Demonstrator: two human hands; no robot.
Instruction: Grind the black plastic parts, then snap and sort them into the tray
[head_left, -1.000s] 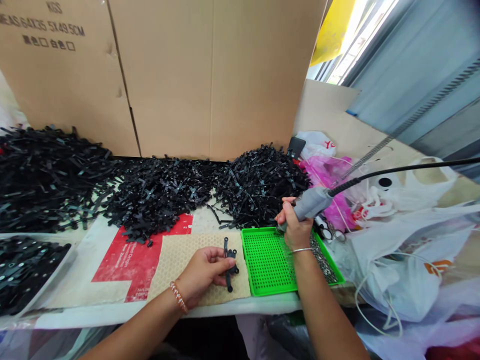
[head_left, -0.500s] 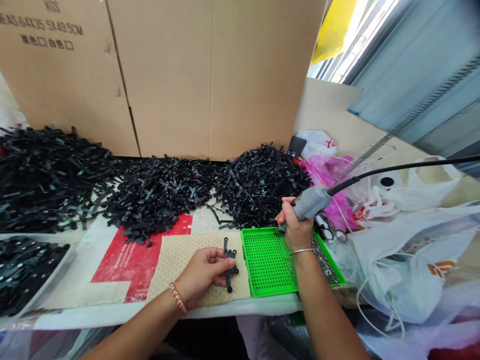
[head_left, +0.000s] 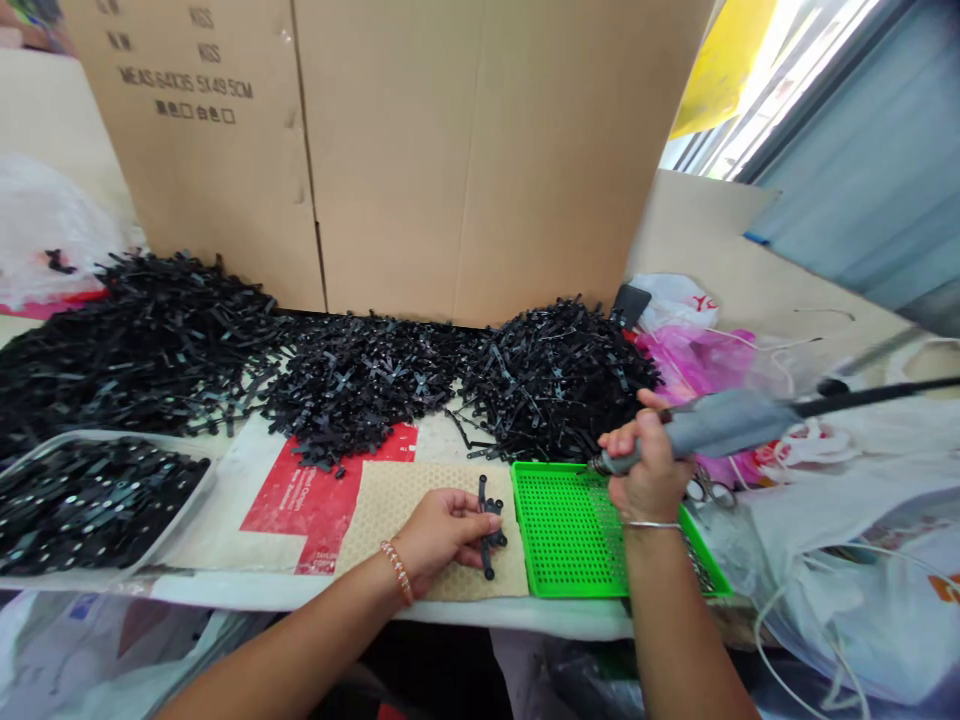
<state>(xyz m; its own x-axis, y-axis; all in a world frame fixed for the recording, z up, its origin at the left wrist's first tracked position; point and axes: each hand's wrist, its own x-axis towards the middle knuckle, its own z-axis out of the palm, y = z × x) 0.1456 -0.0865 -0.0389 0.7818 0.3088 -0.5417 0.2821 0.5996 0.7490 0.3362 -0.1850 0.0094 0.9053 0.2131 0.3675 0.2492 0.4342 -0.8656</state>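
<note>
Black jointed part [head_left: 485,497] in the left grip [head_left: 444,535], narrow on its middle, ends outside

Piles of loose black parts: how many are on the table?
3: the left pile behind the white tray, the middle pile beyond the red print, and the right pile behind the green tray. Their edges partly merge; others may be hidden.

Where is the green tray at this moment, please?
In the head view, the green tray is right of centre, just right of the tan textured mat, partly under the right hand.
</note>
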